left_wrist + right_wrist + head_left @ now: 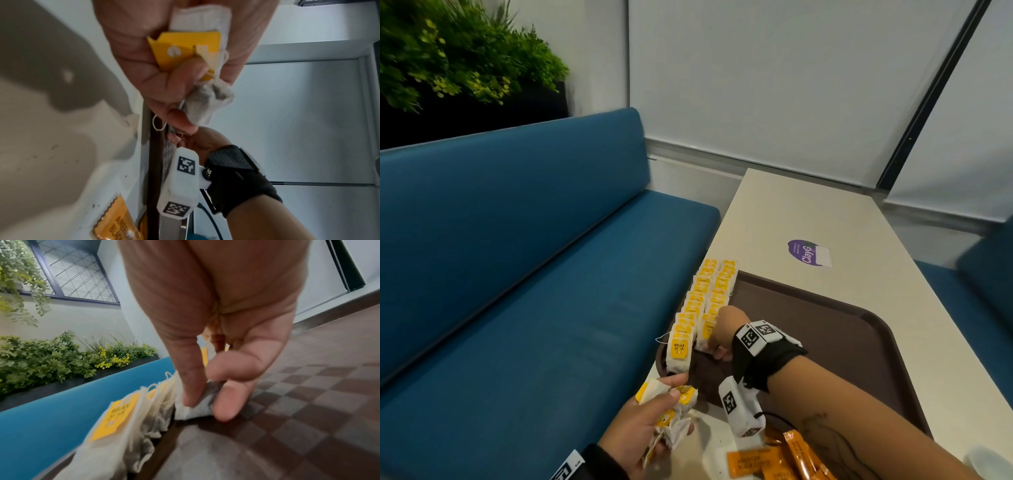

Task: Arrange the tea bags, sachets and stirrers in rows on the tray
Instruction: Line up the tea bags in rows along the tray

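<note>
Right wrist: R hand (216, 331) fingers (228, 402) pinch tea bag (197, 407) w/ thumb.

- I read "RELAX" on the yellow tag of the nearest tea bag (678, 348) in the left row.
- I read "AMERICAN BLACK COFFEE" on an orange sachet (751, 462) at the near edge.
- I make out "ClayG" on the purple sticker (808, 253) on the table, farther off; the rest is cut off.

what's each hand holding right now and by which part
The left hand grips a bunch of tea bags around their middle. The right hand pinches one tea bag by its lower pouch end, thumb and forefinger.
</note>
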Tool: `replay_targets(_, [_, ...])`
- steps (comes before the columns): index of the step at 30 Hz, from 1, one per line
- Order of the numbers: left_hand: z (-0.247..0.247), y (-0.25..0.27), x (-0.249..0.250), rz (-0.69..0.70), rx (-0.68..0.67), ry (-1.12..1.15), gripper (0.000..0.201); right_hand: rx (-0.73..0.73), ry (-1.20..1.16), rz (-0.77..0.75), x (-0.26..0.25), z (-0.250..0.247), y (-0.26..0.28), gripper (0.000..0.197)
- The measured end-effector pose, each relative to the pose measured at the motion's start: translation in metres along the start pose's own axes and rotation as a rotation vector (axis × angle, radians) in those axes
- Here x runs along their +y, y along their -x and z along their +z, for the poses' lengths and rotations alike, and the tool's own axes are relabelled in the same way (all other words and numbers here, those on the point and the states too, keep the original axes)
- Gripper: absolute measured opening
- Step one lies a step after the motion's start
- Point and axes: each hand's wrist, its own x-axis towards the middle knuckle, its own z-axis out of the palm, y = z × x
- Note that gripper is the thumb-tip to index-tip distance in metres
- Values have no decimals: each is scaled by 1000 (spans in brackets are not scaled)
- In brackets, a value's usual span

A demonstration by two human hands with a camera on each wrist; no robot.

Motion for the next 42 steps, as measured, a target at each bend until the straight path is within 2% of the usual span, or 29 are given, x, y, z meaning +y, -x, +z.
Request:
replay_targets(4, [1, 0, -1, 32, 10, -8, 23, 20, 60, -39, -1, 0, -4, 27])
replay_targets(8, [5, 1, -2, 3, -9, -3, 22, 30, -15, -35, 2, -7, 7, 23])
replay_targets(12, [6, 3, -3, -31, -36, 28, 23, 177, 21, -202, 3, -23, 39, 36])
replay_targets(14, [7, 4, -1, -32, -44, 64, 24, 160, -90, -290, 8, -27, 63, 27])
replay_targets(17, [12, 10, 3, -38, -76, 95, 26, 43, -177, -373, 21, -26, 105, 7])
replay_targets(19, [14, 13, 4, -38, -109, 71, 29, -6, -163, -363, 30, -17, 122, 14])
replay_targets(23, [22, 15, 1, 6, -155, -61, 37, -3, -214, -220, 44, 5, 129, 31])
replay_targets(28, [29, 18, -5, 10, -123, -84, 33, -13, -358, -232, 52, 12, 136, 12])
replay_targets(32, [24, 15, -10, 3, -65, -50, 25, 119, -482, -328, 52, 9, 135, 14])
replay_targets(34, [17, 12, -12, -4, -13, -36, 23, 239, -454, -346, 51, 3, 128, 7])
replay_targets(36, [12, 10, -13, 4, 19, -63, 24, 304, -360, -371, 49, -4, 120, 8])
replay_targets(39, [6, 8, -12, -14, 42, -91, 23, 289, -256, -364, 39, -15, 107, 10])
replay_targets(42, [4, 7, -11, -21, 55, -122, 23, 227, -193, -291, 27, -19, 86, 21])
